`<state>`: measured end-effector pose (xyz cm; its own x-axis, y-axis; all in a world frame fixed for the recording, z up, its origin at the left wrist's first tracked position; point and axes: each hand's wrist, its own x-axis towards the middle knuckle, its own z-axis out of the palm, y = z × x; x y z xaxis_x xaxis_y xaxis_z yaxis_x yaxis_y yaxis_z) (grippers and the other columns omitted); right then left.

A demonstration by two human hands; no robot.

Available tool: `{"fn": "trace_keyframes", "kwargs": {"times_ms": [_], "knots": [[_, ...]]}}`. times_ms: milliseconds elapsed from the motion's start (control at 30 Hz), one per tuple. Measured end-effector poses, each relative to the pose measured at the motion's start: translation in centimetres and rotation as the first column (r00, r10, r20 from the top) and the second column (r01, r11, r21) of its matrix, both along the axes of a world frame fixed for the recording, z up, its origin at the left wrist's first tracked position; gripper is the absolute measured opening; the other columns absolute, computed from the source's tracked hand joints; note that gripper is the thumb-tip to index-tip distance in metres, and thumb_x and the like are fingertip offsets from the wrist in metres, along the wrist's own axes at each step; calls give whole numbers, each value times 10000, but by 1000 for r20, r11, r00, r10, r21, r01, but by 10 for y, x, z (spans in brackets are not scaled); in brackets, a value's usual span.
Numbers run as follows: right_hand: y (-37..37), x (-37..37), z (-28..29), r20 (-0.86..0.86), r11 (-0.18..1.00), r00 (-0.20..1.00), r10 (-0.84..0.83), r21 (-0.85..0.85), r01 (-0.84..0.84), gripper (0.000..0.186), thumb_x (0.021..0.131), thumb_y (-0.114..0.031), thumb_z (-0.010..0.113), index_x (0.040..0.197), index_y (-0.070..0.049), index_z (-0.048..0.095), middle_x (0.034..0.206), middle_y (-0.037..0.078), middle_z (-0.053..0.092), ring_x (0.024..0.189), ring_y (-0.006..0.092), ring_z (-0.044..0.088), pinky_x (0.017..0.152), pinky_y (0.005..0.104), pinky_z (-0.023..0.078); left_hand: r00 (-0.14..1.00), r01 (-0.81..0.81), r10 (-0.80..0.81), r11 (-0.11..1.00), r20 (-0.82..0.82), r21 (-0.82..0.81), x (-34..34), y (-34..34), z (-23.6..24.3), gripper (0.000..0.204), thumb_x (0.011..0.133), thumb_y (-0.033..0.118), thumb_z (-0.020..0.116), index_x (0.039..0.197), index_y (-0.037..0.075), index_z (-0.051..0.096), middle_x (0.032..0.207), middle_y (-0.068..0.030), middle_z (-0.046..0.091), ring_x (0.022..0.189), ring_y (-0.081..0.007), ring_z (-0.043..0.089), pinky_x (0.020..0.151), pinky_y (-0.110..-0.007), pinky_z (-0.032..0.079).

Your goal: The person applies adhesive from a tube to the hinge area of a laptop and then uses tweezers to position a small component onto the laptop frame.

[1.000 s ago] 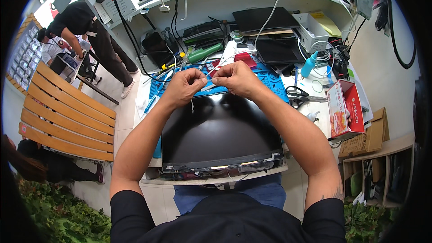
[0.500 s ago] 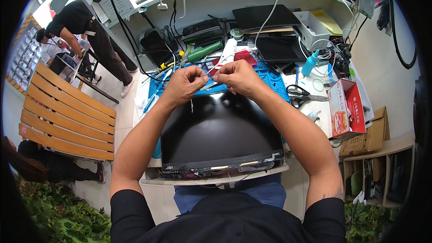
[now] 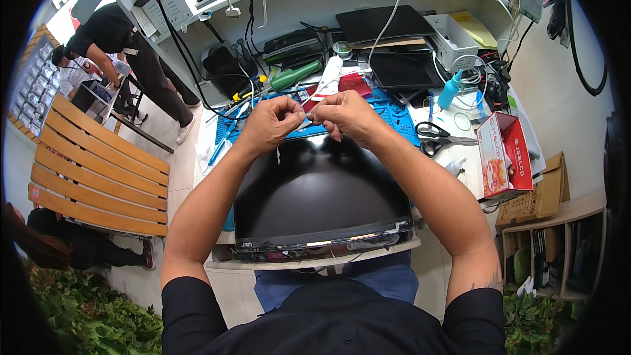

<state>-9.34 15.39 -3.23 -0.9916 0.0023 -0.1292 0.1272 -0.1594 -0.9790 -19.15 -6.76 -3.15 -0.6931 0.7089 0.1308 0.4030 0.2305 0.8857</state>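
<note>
My left hand (image 3: 271, 125) is closed in a pinch above the far edge of a large black display panel (image 3: 319, 190). A thin whitish strip (image 3: 278, 156) hangs below this hand, over the panel's far left corner. Pinched as well, my right hand (image 3: 348, 117) has its fingertips against or very near those of the left. Whatever lies between the right fingertips is too small to make out. The panel rests flat on the bench in front of me, its near edge showing a thin exposed strip. Beyond both hands lies a blue work mat (image 3: 394, 118).
Scissors (image 3: 444, 138), a light blue bottle (image 3: 451, 90) and a red-and-white box (image 3: 505, 154) stand or lie at the right. A white tube (image 3: 330, 75) and a green tool (image 3: 296, 75) lie beyond the hands. Dark screens (image 3: 407, 69) are at the back; cables hang overhead.
My right hand has shifted slightly left, bringing its fingertips closer to the left hand's. The left hand has barely moved, and the strip still hangs below it.
</note>
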Motion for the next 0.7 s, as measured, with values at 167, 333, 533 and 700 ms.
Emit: {"fn": "trace_keyframes", "kwargs": {"times_ms": [167,333,533,700], "knots": [[-2,2,3,-7,1000,1000,-7,21,7,121,960,-90,819,997,25,813,722,19,686,550,54,568,484,234,457,999,6,-7,1000,-37,-22,-2,0,-1,205,1049,233,791,997,38,757,776,66,644,704,-26,538,622,-244,427],[0,-2,-4,-14,995,1000,-19,100,21,128,965,-98,826,995,26,817,721,22,688,543,55,553,475,232,440,999,0,-2,998,-37,-68,-3,-3,1,190,1056,213,775,997,36,741,850,57,662,768,-39,559,695,-244,457],[4,-5,-14,-59,989,996,-66,129,73,210,940,-162,882,930,39,821,636,49,676,470,101,584,439,275,433,999,-35,31,995,-42,-97,-17,-17,-3,163,1052,185,772,1012,29,744,903,47,685,827,-47,585,751,-249,482],[1,-3,-15,-23,988,998,-51,142,54,169,980,-140,853,966,24,814,688,19,678,517,73,569,458,252,448,999,17,-15,999,42,-44,-5,-9,4,193,1062,207,799,1033,22,757,881,50,681,797,-37,570,728,-241,473]]}}
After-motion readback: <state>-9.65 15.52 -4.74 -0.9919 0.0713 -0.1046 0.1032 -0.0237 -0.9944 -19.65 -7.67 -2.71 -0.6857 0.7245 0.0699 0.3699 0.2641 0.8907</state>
